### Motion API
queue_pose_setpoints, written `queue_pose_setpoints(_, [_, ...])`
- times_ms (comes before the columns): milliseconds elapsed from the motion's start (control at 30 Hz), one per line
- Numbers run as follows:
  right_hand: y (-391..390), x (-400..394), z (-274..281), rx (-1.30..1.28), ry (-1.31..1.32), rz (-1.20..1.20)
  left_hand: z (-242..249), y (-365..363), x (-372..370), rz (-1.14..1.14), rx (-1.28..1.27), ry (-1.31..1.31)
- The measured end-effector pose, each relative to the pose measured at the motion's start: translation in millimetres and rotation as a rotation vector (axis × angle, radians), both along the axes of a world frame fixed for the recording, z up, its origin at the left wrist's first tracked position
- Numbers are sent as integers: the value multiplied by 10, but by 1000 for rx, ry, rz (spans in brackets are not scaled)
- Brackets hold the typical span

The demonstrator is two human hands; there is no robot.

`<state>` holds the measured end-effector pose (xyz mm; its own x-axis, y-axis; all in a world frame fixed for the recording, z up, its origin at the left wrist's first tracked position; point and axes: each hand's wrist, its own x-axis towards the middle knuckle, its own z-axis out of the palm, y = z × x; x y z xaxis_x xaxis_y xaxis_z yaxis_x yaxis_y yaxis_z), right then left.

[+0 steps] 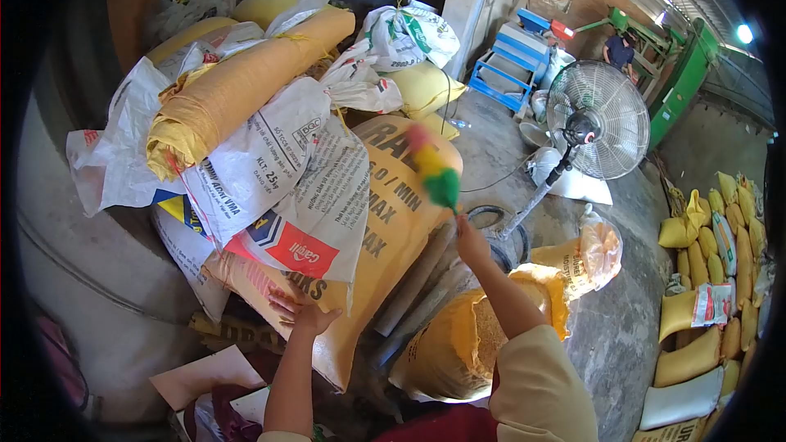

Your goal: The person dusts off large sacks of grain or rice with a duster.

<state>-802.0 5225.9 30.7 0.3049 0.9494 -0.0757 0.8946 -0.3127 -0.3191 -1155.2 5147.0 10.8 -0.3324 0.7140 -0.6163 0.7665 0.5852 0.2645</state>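
My right hand (472,239) grips the thin handle of a duster (436,170) with a fluffy head banded pink, yellow and green. Its head is smeared by motion in front of a big tan sack with black print (391,221). With fingers spread, my left hand (301,311) lies on the lower part of that tan sack, just below a white Cargill bag (304,217). The white bag drapes over the sack, partly beneath a rolled yellow woven sack (246,86). The far end of the duster's handle is hidden in my right hand.
An open yellow sack of grainy material (491,323) stands by my right arm. Beyond it are a standing fan (596,120) and a blue machine (512,61). Filled sacks (696,344) are piled at right. An open carton (205,376) sits below left. Another person (620,51) is far back.
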Motion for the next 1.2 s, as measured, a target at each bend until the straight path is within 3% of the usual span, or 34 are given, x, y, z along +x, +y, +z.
queue_pose_setpoints(33, [58, 50, -122, 1, -1, -9, 6, 1, 13, -2, -8, 13])
queue_pose_setpoints(100, [147, 98, -306, 268, 100, -50, 20, 2, 17, 0, -14, 11])
queue_pose_setpoints(167, [-175, -320, 110, 130, 152, -48, 29, 3, 12, 8, -17, 5])
queue_pose_setpoints(233, [-425, -539, 146, 49, 126, 172, 25, 6, 11, 24, -19, 20])
queue_pose_setpoints(267, [-435, -499, 110, 46, 124, 168, 10, 7, 15, 20, -22, 18])
queue_pose_setpoints(467, [-45, -280, -567, 285, 458, -237, -10, -13, 14, -7, 6, 30])
queue_pose_setpoints(567, [-274, -760, -312, 345, 482, -156, -27, 23, -10, -12, 2, 57])
queue_pose_setpoints(633, [-508, -936, -292, 328, 561, 154, 21, 4, -10, -45, -55, -17])
queue_pose_setpoints(700, [-542, -882, -322, 232, 520, 15, -467, 76, -130, -81, -5, -43])
queue_pose_setpoints(767, [-432, -750, -372, 166, 557, -360, -487, 75, -159, -116, 54, -62])
queue_pose_setpoints(800, [-365, -733, -550, 360, 571, -468, -198, 41, -71, -56, 16, -17])
queue_pose_setpoints(967, [-628, -961, -597, 343, 501, -165, 15, 23, 3, 8, -48, 33])
queue_pose_setpoints(1033, [-690, -972, -701, 158, 502, -140, -1, 26, -5, -49, -66, 42])
queue_pose_setpoints(1100, [-600, -993, -710, 197, 561, -217, -36, 15, -28, -24, -69, 35])
queue_pose_setpoints(1167, [-560, -1047, -556, 189, 691, -509, -310, 37, -58, -111, -10, 69])
queue_pose_setpoints(1200, [-559, -1104, -509, 164, 672, -512, -543, 71, -102, -123, 12, 58])
